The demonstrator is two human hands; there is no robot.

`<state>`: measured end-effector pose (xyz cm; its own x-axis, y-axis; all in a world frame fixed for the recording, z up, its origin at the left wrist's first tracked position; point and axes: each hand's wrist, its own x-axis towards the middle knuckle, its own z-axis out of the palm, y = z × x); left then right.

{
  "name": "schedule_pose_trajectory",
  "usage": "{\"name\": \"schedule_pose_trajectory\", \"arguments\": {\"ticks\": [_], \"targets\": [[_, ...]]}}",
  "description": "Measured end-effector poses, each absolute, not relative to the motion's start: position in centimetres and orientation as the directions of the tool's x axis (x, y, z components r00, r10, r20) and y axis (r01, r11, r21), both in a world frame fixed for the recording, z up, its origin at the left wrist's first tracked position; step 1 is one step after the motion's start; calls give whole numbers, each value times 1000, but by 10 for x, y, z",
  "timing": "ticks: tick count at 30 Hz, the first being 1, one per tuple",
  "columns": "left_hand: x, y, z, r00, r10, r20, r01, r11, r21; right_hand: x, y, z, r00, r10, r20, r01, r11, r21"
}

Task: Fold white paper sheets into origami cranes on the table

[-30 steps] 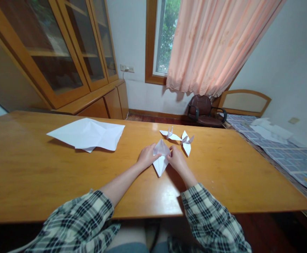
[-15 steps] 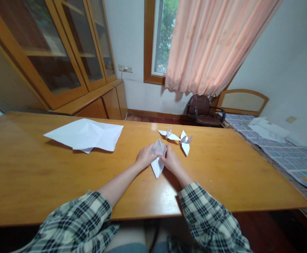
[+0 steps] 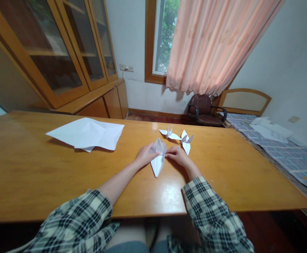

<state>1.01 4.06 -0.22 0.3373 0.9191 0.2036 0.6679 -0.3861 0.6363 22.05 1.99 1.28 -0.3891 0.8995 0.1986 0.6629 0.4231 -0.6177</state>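
Note:
A partly folded sheet of white paper (image 3: 157,164) lies on the table in front of me, a long diamond with one point toward me. My left hand (image 3: 145,155) grips its left side, thumb across the middle crease. At the right edge, my right hand (image 3: 177,154) pinches the paper's side corner between thumb and fingertips. Just beyond my hands are two folded paper cranes, one crane (image 3: 169,133) with wings spread sideways and the other crane (image 3: 185,141) touching or nearly touching it.
A stack of creased white paper (image 3: 90,135) lies on the wooden table (image 3: 50,179) to the left. Behind the table are a glass-door cabinet (image 3: 63,52), a brown armchair (image 3: 202,109) and, at right, a bed (image 3: 274,140).
My right hand has slid right, from the middle of the folded paper to its right edge. My left hand keeps its hold.

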Motion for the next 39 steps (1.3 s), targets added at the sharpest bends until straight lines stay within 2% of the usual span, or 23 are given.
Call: {"name": "schedule_pose_trajectory", "arguments": {"ticks": [13, 24, 31, 36, 39], "targets": [[11, 43, -7, 348, 913, 213, 667, -401, 628, 218, 37, -7, -470, 811, 347, 563, 579, -590], [7, 41, -1, 387, 905, 178, 615, -398, 681, 221, 26, 8, -473, 846, 247, 554, 503, -663], [6, 44, -1, 415, 892, 178, 605, -416, 679, 215, 34, 1, -507, 807, 301, 571, 577, -584], [-4, 48, 0, 534, 829, 167, 447, -445, 776, 213, 33, 2, -513, 807, 292, 616, 583, -529], [-7, 49, -2, 536, 827, 171, 424, -438, 792, 212, 30, 3, -503, 813, 293, 631, 577, -519]]}}
